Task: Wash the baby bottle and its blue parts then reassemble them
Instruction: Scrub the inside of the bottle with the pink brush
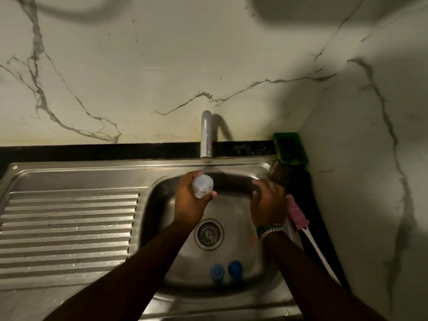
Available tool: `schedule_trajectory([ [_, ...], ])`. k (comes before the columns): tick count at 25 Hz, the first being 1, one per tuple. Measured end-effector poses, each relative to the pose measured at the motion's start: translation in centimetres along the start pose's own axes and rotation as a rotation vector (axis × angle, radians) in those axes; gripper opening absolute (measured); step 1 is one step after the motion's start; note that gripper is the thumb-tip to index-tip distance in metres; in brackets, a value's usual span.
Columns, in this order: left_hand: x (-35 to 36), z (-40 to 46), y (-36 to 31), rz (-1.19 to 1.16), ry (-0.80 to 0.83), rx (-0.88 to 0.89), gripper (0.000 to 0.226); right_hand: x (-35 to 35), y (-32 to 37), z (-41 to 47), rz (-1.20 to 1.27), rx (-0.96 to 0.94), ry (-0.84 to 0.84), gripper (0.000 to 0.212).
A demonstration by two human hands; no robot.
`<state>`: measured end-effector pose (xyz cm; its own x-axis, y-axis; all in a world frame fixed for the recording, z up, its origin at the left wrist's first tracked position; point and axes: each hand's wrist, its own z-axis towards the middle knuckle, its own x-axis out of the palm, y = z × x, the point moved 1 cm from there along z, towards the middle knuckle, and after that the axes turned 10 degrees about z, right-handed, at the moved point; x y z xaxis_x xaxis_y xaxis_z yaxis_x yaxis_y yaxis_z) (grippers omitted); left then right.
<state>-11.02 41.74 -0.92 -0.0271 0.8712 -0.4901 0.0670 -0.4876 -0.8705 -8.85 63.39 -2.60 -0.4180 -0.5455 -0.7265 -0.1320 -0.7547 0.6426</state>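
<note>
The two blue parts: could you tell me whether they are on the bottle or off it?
Off: both blue parts lie in the sink, while the left hand holds the bottle.

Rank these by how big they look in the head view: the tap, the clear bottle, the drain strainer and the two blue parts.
1. Tap
2. Drain strainer
3. Clear bottle, partly hidden by the left hand
4. Two blue parts, alike in size

No lettering, brand or number can be read anywhere (the clear bottle (202, 186) shows only faint, blurred marks, nothing legible).
</note>
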Motion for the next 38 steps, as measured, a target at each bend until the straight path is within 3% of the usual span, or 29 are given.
schedule_trajectory([
  [3, -0.1, -1.1, -1.9, -0.109, -0.007, -0.147, 0.044, -3.3, -3.3, -1.8, -0.253, 0.327, -0.101, 0.044],
  [6, -0.3, -1.8, -3.3, -0.521, 0.038, -0.529, 0.03, -5.1, -5.0, -3.0, -0.329, 0.504, 0.127, 0.049],
  [9, -1.3, -2.3, -4.1, -0.885, 0.096, -0.802, 0.038, -5.7, -4.4, -2.2, -0.202, 0.378, 0.313, 0.048],
  [10, -1.8, -2.4, -4.3, -0.935, 0.114, -0.827, 0.04, -5.9, -2.8, -2.2, -0.093, 0.276, 0.307, 0.059],
  [11, -2.3, -2.5, -4.2, -0.949, 0.115, -0.837, 0.04, -5.5, -1.6, -2.4, 0.032, 0.145, 0.275, 0.069],
  [12, -2.9, -2.8, -4.4, -0.967, 0.127, -0.841, 0.041, -5.3, 0.4, -3.0, 0.139, 0.043, 0.256, 0.065],
  [14, -3.6, -3.2, -4.6, -0.975, 0.159, -0.827, 0.041, -5.5, 5.3, -4.0, 0.323, -0.099, 0.269, 0.04],
  [17, -5.0, -3.8, -5.3, -0.991, 0.219, -0.809, 0.042, -5.5, 10.4, -4.9, 0.389, -0.217, 0.217, 0.029],
  [19, -5.8, -3.9, -5.6, -1.011, 0.214, -0.776, 0.038, -5.6, 11.7, -5.2, 0.365, -0.234, 0.179, 0.027],
  [22, -7.1, -3.9, -6.0, -0.846, 0.168, -0.56, 0.041, -5.6, 12.6, -5.7, 0.369, -0.23, 0.194, 0.022],
  [26, -8.1, -4.7, -6.4, -0.695, 0.155, -0.36, 0.044, -6.3, 12.6, -5.0, 0.46, -0.028, 0.275, 0.019],
  [28, -8.1, -4.9, -6.9, -0.663, 0.17, -0.373, 0.045, -7.0, 12.4, -3.8, 0.493, 0.091, 0.354, 0.028],
  [33, -6.6, -6.8, -7.2, -0.803, 0.203, -0.577, 0.044, -9.4, 11.8, -2.1, 0.64, 0.16, 0.589, 0.015],
  [36, -5.3, -7.8, -6.7, -0.843, 0.182, -0.69, 0.047, -9.7, 12.0, -1.9, 0.408, -0.021, 0.448, 0.017],
  [38, -4.6, -8.1, -6.5, -0.886, 0.169, -0.725, 0.052, -9.7, 12.2, -1.6, 0.388, -0.093, 0.373, 0.015],
])
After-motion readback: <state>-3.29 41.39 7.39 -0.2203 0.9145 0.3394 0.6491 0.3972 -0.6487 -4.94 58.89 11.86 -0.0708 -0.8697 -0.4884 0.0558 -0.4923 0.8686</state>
